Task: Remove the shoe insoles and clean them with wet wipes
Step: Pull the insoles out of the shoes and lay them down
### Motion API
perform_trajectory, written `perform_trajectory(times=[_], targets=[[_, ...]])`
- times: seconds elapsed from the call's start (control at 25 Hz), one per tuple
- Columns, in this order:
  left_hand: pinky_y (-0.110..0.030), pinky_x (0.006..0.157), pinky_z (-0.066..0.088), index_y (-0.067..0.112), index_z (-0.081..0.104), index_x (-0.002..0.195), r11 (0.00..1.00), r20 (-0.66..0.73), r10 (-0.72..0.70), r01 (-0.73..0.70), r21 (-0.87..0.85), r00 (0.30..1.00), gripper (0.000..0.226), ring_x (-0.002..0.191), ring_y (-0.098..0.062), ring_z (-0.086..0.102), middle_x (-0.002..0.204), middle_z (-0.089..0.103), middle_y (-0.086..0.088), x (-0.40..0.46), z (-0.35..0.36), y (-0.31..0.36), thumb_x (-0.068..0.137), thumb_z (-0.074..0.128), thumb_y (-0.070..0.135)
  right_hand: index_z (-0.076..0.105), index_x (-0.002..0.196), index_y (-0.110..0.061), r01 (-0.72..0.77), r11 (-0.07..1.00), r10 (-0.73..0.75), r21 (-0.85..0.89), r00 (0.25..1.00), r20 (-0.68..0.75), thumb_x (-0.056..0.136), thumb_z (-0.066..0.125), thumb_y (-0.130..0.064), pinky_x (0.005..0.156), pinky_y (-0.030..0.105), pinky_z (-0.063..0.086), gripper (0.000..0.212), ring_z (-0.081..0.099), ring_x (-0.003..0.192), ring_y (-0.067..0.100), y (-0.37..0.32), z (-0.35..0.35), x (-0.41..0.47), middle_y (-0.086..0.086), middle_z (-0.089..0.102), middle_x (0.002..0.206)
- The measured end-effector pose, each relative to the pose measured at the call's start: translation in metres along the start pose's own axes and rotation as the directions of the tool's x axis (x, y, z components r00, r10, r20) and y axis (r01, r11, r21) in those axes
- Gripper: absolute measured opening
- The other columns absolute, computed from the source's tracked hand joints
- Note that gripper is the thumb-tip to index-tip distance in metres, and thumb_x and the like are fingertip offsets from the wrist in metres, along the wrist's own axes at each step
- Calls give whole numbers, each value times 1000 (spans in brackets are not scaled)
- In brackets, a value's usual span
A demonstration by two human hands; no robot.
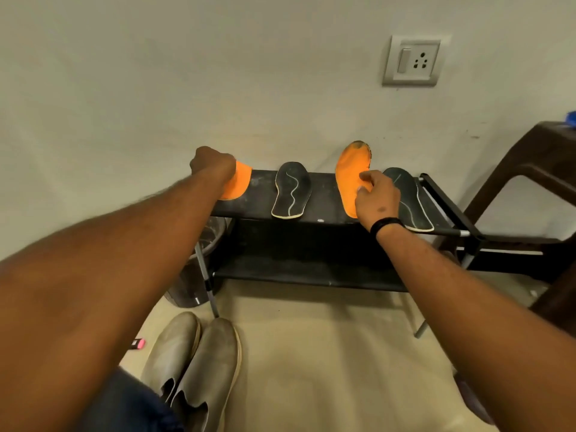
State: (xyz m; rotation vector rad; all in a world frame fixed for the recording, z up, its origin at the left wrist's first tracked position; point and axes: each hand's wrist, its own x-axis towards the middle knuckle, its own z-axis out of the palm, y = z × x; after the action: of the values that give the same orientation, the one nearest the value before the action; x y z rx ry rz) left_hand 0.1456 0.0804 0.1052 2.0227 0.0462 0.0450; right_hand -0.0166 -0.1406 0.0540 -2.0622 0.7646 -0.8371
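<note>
Setting: a low black shoe rack is seen against a pale wall, with four insoles laid along its top shelf.
Left hand: the left hand is curled over the far end of the left orange insole; the grip itself is hidden behind the knuckles.
Right hand: the right hand is shown pinching the edge of the right orange insole, whose dirty toe end is tilted up toward the wall.
Black insoles: one black insole is laid flat between the two orange ones; a second black insole is partly covered by the right hand.
Shoes: a pair of grey slip-on shoes is set side by side on the floor below the rack.
Container: a dark bin is stood beside the rack's left leg; its contents cannot be made out.
Surroundings: a brown plastic chair is seen at the right, a wall socket above.
</note>
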Motion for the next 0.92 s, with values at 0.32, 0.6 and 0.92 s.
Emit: perform_trajectory(times=[0.32, 0.6, 0.92], targets=[[-41, 80, 53, 6, 61, 113, 792, 622, 93, 321, -520, 777, 32, 89, -28, 65, 99, 69, -13, -131, -29, 19, 102, 53, 35, 64, 106, -26, -25, 910, 30, 413, 1000, -6, 91, 55, -3, 99, 36, 50, 29, 60, 110, 17, -40, -19, -103, -1, 63, 117], [-45, 87, 57, -1, 65, 124, 858, 656, 150, 232, -458, 740, 40, 96, -32, 69, 115, 71, -21, -221, -6, -51, 98, 62, 30, 55, 72, -18, -250, 645, 214, 722, 966, 144, 95, 49, -14, 57, 29, 43, 24, 53, 64, 15, -40, -29, -200, 2, 59, 70], [-46, 94, 56, -1, 73, 105, 1000, 698, 7, 12, -23, 716, 35, 97, -27, 71, 102, 75, -14, -232, -9, -122, 87, 77, 29, 39, 70, -13, -518, 658, 500, 546, 843, 197, 80, 52, -7, 58, 35, 41, 17, 45, 63, 24, 24, -31, -222, 11, 46, 69]])
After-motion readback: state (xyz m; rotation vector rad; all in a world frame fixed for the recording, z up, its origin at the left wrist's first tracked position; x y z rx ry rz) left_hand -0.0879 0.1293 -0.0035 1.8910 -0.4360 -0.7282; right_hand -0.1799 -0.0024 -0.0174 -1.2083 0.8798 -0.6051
